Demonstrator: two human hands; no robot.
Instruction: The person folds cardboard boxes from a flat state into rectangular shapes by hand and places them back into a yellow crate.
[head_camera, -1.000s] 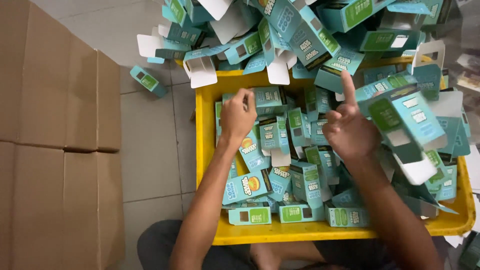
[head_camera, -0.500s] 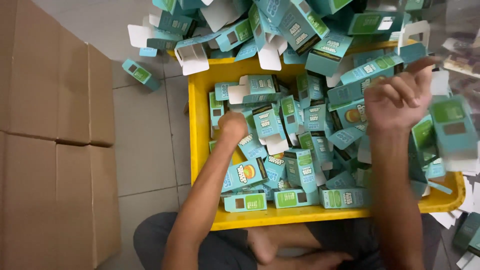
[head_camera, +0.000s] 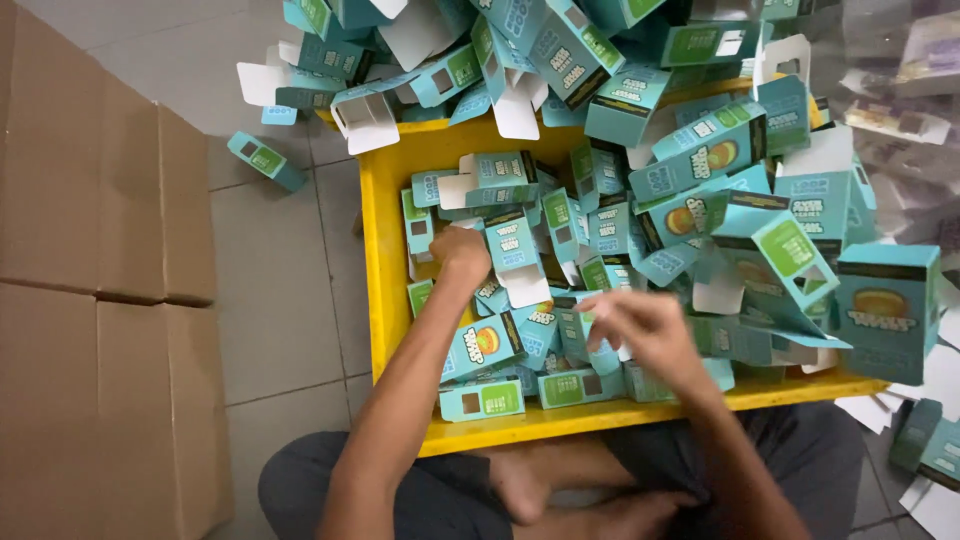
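There is one view only, from a camera worn on the person's head, looking almost straight down and slightly forward. It sits close above the work: the person's crossed legs and bare feet fill the bottom edge, and both forearms reach up into the frame from there. The yellow crate (head_camera: 385, 300) of teal cartons lies at the centre, within arm's reach, its far side near the top edge (partly buried under the heap). The grey tiled floor (head_camera: 275, 300) shows at left, beside flattened cardboard (head_camera: 95, 300) along the left border. The right edge is blurred.
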